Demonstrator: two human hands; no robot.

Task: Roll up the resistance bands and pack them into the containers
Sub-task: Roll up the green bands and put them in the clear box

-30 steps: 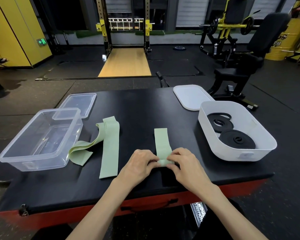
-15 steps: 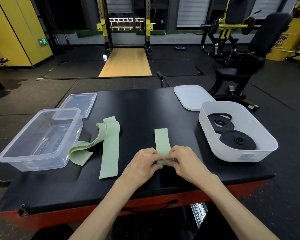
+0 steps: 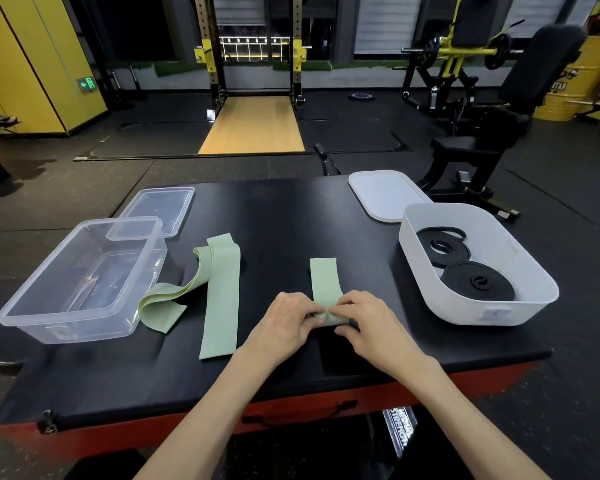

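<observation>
Your left hand [image 3: 284,323] and right hand [image 3: 371,323] are both pinching the rolled near end of the green band [image 3: 324,282], which is lying on the black table [image 3: 291,220] between the clear container [image 3: 80,282] and the white container [image 3: 478,306].

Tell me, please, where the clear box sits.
Head view: the clear box stands on the table at left, its lid just behind, the green bands to its right.

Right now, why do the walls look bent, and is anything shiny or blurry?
Head view: the wide lens bows the edges, the yellow wall panel leans; glints on the clear plastic box; the gym's back is dim; the left hand and right hand holding the pale green fabric band look sharp.
</observation>
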